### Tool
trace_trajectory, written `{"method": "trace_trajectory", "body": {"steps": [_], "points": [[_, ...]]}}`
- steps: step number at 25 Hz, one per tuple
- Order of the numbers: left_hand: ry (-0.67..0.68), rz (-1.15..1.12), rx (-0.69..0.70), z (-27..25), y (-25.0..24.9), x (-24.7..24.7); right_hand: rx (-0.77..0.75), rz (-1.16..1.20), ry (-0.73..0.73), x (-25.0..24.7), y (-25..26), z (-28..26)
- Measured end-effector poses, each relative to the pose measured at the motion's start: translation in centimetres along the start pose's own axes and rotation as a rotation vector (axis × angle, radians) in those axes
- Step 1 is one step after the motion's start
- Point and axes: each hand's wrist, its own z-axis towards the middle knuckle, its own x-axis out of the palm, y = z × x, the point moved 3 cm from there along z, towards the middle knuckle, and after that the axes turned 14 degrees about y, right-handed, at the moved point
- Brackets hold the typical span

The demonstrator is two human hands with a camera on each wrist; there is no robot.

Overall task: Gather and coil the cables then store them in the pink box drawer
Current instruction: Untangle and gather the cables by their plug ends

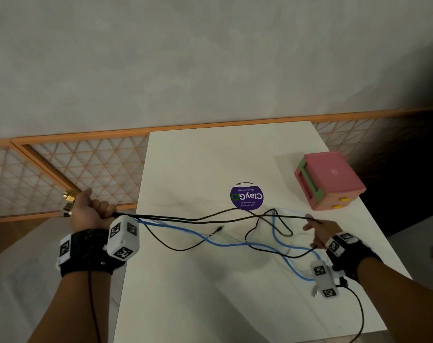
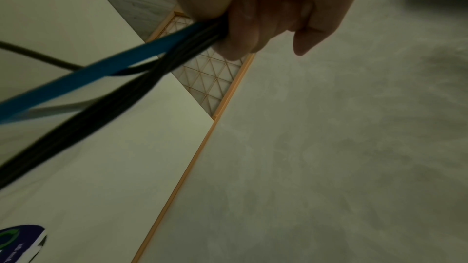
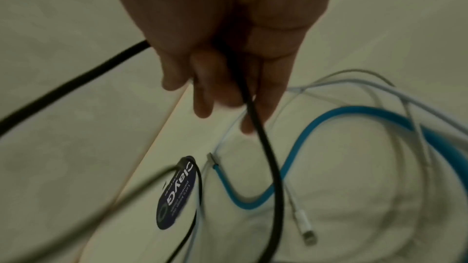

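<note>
Black cord point(image 3: 255, 127) runs out between the loosely curled fingers point(image 3: 202, 95) of the right hand point(image 1: 318, 233), apparently to draw slack across the table point(image 1: 210, 157). The left hand point(image 1: 91, 211), held off the table's edge, is fisted tight round a bundle of ends point(image 2: 142, 73), likely the anchor for coiling: one blue cable point(image 1: 185, 231), several black, exact count unclear. A white cable point(image 3: 298, 213) lies loose. One pink box point(image 1: 329, 179) sits near the right hand, drawer apparently shut.

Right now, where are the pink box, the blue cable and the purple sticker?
pink box point(image 1: 334, 173), head view, on its top face.
blue cable point(image 1: 210, 240), head view, mid-run on the table.
purple sticker point(image 1: 247, 197), head view, at its centre.
</note>
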Motion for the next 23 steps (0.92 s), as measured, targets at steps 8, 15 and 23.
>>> {"method": "trace_trajectory", "body": {"steps": [8,15,23], "points": [[-0.051,-0.021,0.014,0.5,-1.6,-1.0,-0.094,-0.382,-0.066,-1.5,0.3,0.8],[-0.125,0.095,-0.001,0.8,-1.1,-2.5,-0.088,-0.674,-0.022,-1.5,-1.0,-0.5],[-0.143,0.098,-0.006,1.3,-1.9,-3.4,0.116,-0.161,-0.115,-3.7,-3.9,1.6]]}}
